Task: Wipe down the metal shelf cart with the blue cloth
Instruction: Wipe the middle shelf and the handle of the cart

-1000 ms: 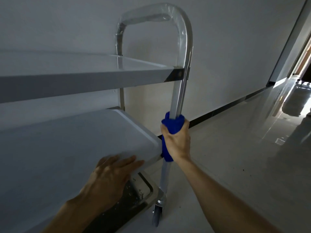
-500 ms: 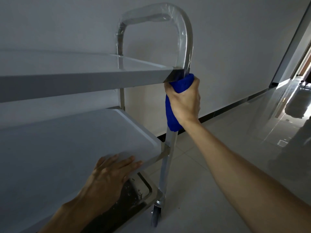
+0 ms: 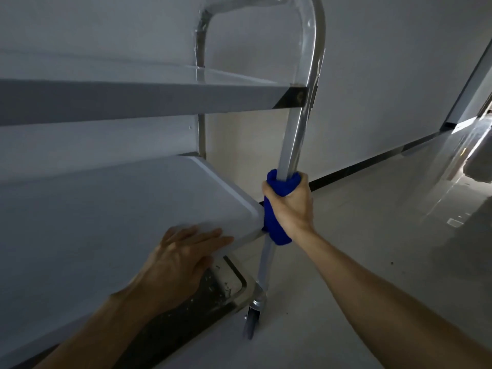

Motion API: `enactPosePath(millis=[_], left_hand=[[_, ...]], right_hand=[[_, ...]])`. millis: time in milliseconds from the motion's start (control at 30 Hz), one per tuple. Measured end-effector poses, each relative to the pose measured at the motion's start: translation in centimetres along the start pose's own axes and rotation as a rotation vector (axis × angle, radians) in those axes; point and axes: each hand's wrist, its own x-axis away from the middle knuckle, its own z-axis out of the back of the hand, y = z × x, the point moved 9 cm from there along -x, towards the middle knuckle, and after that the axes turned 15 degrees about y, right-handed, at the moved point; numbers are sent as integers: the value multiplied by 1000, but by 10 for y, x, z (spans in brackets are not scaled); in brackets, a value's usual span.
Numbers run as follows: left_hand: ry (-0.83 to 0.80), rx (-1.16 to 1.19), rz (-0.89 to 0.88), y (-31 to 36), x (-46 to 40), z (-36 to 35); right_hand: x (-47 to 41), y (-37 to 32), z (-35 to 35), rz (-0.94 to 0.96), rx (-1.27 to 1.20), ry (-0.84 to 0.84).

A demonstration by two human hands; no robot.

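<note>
Down from the corner of the top shelf, where it gripped half a second ago, the person's right hand (image 3: 291, 206) now sits on the near upright post (image 3: 292, 145) of the silver metal shelf cart (image 3: 149, 101) at the level of the middle shelf, back where it was a second ago. Its fingers and thumb are curled tight around the bright blue cloth (image 3: 274, 230), which is wrapped round the post; blue folds bulge above the fist and a longer roll hangs below the wrist, touching the corner of the pale grey middle shelf (image 3: 119, 209). The left hand (image 3: 183, 259) has kept its place: fingers straight and slightly spread, laid flat over the front edge of the middle shelf near that corner, thumb tucked beneath the lip, holding nothing.

Clear plastic film covers the curved push handle (image 3: 306, 12) at the top of the frame. Below the left hand the dark lowest tray (image 3: 234, 288) shows pale specks on its surface, and a small grey caster wheel (image 3: 251, 322) stands on the glossy light floor (image 3: 372, 235). A black skirting strip (image 3: 359, 169) runs along the plain white wall (image 3: 386, 75) behind. No brand mark, label or writing can be read anywhere on the cart or cloth.
</note>
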Motion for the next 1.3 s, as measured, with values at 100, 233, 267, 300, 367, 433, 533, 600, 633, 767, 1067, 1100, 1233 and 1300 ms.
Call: enactPosePath(millis=[100, 233, 267, 300, 367, 433, 533, 600, 633, 767, 1067, 1100, 1233, 1300], left_hand=[[-4, 3, 0, -1, 0, -1], [-37, 18, 45, -6, 2, -5], [-41, 24, 56, -7, 2, -5], [-47, 26, 61, -8, 2, -6], [-61, 23, 63, -8, 3, -6], [-69, 16, 59, -8, 2, -6], [-66, 13, 72, -6, 2, -4], [-64, 10, 66, -3, 1, -3], [-64, 5, 59, -2, 1, -2], [-70, 5, 54, -2, 1, -1], [-118, 16, 70, -4, -1, -3], [-120, 13, 68, -4, -1, -4], [-103, 5, 76, 1, -2, -1], [-87, -14, 58, 5, -3, -1]], right_hand=[[-19, -42, 6, 49, -102, 21], [-60, -112, 22, 162, -165, 86], [-66, -122, 24, 187, -160, 92], [-70, -126, 25, 204, -151, 95], [-69, -123, 21, 206, -159, 98], [-63, -109, 15, 158, -210, 122], [-57, -90, 10, 98, -270, 153], [-49, -73, 5, 99, -270, 125], [-41, -56, 1, 85, -253, 98], [10, 32, -15, -104, -178, -52], [11, 55, -26, -174, -255, -288], [11, 55, -26, -173, -263, -310], [12, 54, -28, -202, -272, -367], [14, 56, -27, -207, -250, -357]])
